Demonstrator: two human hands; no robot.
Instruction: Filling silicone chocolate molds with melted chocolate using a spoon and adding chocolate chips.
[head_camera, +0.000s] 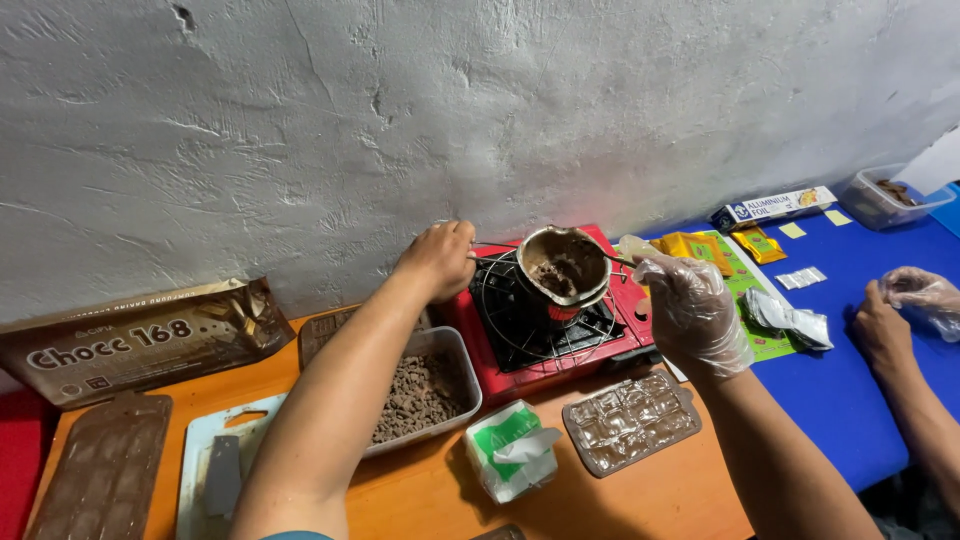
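A small metal pot (562, 272) of brown chocolate sits tilted on a red portable stove (545, 335). My left hand (438, 258), bare, is closed on the pot's handle at the pot's left. My right hand (692, 312), in a clear plastic glove, holds a spoon (628, 252) whose end reaches into the pot from the right.
A clear tub of chocolate pieces (425, 392) lies in front of the stove's left side. A tissue pack (510, 450) and chocolate moulds (630, 422) (105, 470) rest on the orange table. Another person's gloved hands (905, 305) work over the blue cloth at right, near foil packets (790, 320).
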